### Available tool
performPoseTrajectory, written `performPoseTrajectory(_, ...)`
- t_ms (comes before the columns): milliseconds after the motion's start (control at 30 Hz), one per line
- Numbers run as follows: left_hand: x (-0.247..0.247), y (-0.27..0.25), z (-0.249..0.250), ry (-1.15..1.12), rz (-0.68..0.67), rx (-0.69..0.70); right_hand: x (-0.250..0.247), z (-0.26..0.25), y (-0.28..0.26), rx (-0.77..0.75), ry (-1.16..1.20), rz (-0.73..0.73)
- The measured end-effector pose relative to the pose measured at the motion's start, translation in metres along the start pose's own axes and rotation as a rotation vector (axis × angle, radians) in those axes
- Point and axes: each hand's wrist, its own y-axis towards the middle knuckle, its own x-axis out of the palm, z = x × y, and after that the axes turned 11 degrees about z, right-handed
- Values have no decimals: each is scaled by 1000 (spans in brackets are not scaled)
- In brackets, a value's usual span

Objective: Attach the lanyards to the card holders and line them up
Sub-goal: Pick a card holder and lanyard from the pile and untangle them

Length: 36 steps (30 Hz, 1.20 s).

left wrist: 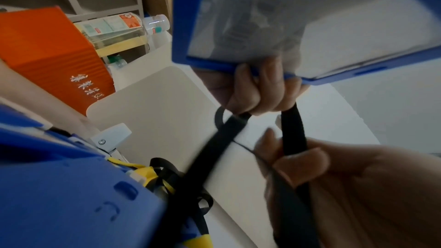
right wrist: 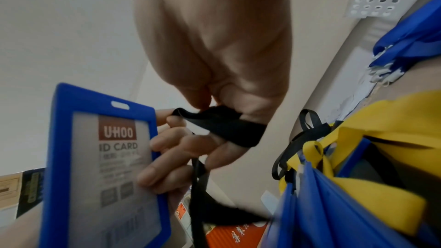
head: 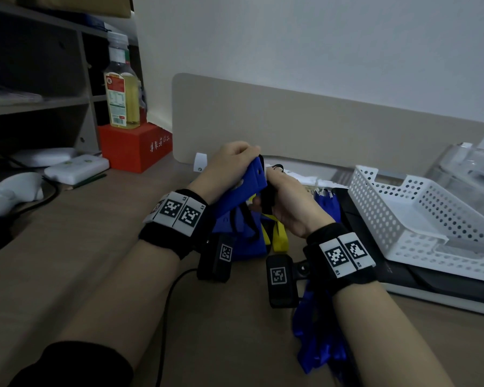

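My left hand grips a blue card holder by its edge and holds it up above the desk. The holder's clear window shows an ID card insert. Left fingers curl round the holder's rim. My right hand pinches a black lanyard just beside the holder's slotted top end. The strap runs between both hands. Under the hands lies a pile of blue holders with yellow lanyards and black ones on them. Loose blue lanyards lie by my right forearm.
A white perforated basket sits at the right on a black flat device. A red box with a bottle on it stands at the back left, next to a beige divider panel. A mouse lies far left.
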Motion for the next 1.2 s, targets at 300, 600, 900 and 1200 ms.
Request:
performPoseTrajectory(300,-6,-4,16,-238,-88,-247,2,3,-3,36,-54,33)
performPoseTrajectory(600,-10,-8,24,-396,-284,-365,3,3,-5,151,30,-43)
performPoseTrajectory(900,-9,-2,18,-310,-112,-426,-10,-4,-3,142,41,-10)
performPoseTrajectory(1200,-5,-2,12,-214,50,-426,-31,-7,-4,50,-109,-153)
